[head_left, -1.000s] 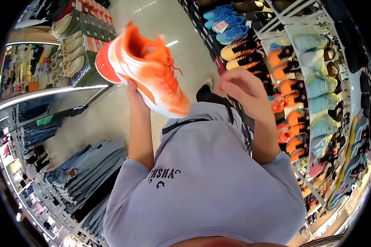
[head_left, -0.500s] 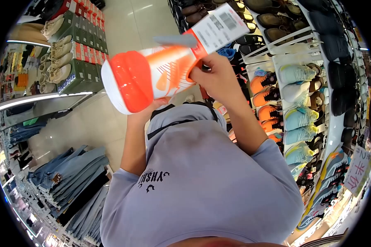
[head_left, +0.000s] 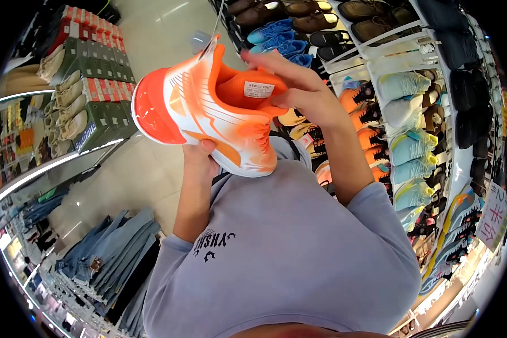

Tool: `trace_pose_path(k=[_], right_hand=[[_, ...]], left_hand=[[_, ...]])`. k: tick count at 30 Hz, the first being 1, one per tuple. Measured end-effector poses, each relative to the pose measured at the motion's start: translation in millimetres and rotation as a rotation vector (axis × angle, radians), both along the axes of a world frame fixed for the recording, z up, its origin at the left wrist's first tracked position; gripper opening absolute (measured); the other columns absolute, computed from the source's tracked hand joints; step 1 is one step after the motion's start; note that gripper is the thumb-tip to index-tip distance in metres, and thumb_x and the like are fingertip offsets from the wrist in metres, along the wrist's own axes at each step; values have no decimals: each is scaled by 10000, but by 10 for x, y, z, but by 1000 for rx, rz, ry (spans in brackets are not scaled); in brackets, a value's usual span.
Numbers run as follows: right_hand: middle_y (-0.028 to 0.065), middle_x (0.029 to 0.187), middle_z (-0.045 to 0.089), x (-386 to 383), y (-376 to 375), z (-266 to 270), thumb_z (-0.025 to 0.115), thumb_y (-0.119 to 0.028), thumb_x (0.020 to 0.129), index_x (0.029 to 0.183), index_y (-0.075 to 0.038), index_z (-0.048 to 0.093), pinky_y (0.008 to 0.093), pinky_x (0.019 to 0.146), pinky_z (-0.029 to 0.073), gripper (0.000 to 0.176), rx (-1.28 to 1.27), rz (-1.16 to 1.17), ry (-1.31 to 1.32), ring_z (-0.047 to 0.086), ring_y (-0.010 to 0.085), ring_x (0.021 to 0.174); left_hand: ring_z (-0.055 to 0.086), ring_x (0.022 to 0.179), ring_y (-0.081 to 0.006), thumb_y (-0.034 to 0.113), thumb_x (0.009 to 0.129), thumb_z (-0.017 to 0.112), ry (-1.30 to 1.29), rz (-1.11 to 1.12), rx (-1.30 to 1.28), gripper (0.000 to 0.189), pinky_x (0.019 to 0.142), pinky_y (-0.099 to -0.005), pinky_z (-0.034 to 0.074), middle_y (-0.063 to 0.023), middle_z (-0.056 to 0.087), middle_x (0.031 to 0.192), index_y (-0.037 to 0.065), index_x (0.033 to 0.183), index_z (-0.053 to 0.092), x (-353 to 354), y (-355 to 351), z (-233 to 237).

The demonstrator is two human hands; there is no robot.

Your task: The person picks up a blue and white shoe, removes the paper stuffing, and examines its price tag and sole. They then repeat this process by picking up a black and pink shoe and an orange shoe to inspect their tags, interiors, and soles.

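Note:
A white and orange sneaker (head_left: 200,107) is held up in front of my chest, its opening facing me and its glossy red sole end to the left. My left hand (head_left: 201,160) grips it from below, thumb against the side of the sole. At the collar, my right hand (head_left: 304,93) has its fingers stretched and apart, with the thumb at the orange tongue (head_left: 277,108). Inside the shoe a white label (head_left: 259,89) shows. A thin cord (head_left: 218,22) runs upward from the collar. The white price tag is out of sight.
Shelves on the right carry rows of shoes, among them pale blue sneakers (head_left: 411,149) and brown shoes (head_left: 372,10). Stacked green shoe boxes (head_left: 98,121) stand at the left. Below them hang folded jeans (head_left: 115,242). A handwritten sign (head_left: 493,217) is at far right.
The sneaker has turned so its opening and inner label show. My right hand has left the tag end and moved to the tongue. The white tag has swung out of view.

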State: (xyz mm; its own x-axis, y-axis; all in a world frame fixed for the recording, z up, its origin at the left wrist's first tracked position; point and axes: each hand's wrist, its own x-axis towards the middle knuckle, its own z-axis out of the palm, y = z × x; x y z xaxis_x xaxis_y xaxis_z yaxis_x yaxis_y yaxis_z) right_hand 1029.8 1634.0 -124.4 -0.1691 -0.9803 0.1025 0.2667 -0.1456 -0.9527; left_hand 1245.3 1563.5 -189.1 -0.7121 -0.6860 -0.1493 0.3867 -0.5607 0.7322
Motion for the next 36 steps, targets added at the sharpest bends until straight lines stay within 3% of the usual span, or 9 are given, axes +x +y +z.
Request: trace_pose_path(k=[1, 4, 7, 10, 16, 28, 30, 33, 36], right_hand=[[85, 1161, 505, -45, -5, -19, 473, 1, 613, 1175, 6, 631, 255, 878, 379, 583, 7, 65, -19, 474, 171, 1099], [84, 1166, 501, -122, -145, -106, 465, -6, 608, 1116, 6, 659, 244, 878, 377, 544, 37, 49, 130, 474, 184, 1105], [87, 1154, 501, -92, -332, -73, 458, -14, 596, 1066, 8, 678, 244, 878, 378, 520, 129, 35, 78, 472, 187, 1106], [63, 1147, 483, -58, -618, -56, 447, 25, 670, 1151, -2, 644, 274, 905, 424, 521, 179, 81, 132, 497, 171, 1098], [73, 1167, 508, 106, -1457, -129, 452, 14, 682, 1170, -1, 630, 272, 899, 425, 520, 76, 192, 206, 517, 178, 1100], [91, 1181, 517, 693, -3046, 10, 480, 7, 631, 1146, 1, 640, 262, 897, 421, 539, 64, 289, 195, 517, 188, 1110], [145, 1224, 494, 776, -3221, -24, 478, -34, 588, 1134, 63, 615, 313, 970, 399, 571, 55, 288, 176, 496, 241, 1144], [101, 1167, 542, 865, -3416, -103, 467, 4, 605, 1113, 9, 654, 270, 916, 418, 541, 4, 272, 127, 525, 197, 1116], [104, 1175, 546, 856, -3519, -64, 462, 10, 631, 1114, 14, 648, 280, 932, 416, 518, 23, 239, 157, 510, 200, 1137]], left_hand=[[592, 1084, -237, 446, 683, 804, -47, 4, -29, 836, 917, -382, 515, -132, 581, 1207, 13, 1297, 436, -13, -39, -11], [595, 1080, -235, 439, 697, 798, -35, -37, -16, 831, 923, -378, 513, -120, 575, 1219, 9, 1303, 427, -45, -171, -39], [596, 1079, -233, 425, 705, 796, -33, -33, -13, 823, 930, -376, 509, -118, 573, 1220, 3, 1305, 422, -43, -362, -48], [596, 1082, -237, 404, 716, 794, -37, -13, 37, 805, 915, -379, 522, -122, 569, 1221, 4, 1304, 418, 37, -586, -105], [568, 1131, -233, 326, 686, 837, -18, 56, 140, 806, 927, -371, 508, -111, 558, 1234, 15, 1300, 417, 299, -1192, -90], [548, 1151, -262, 176, 720, 795, -3, 128, 80, 754, 974, -395, 455, -129, 527, 1268, 6, 1328, 384, 923, -2570, 73], [551, 1142, -255, 161, 715, 796, -22, 150, 18, 741, 974, -390, 452, -125, 536, 1255, 4, 1320, 398, 1057, -2732, 62], [557, 1121, -238, 118, 708, 792, -50, 151, -57, 705, 965, -379, 453, -117, 555, 1226, -1, 1300, 429, 1172, -2926, 57], [561, 1102, -224, 78, 694, 795, -125, 119, -127, 676, 947, -368, 459, -112, 572, 1197, -4, 1274, 457, 1191, -3069, 6]])
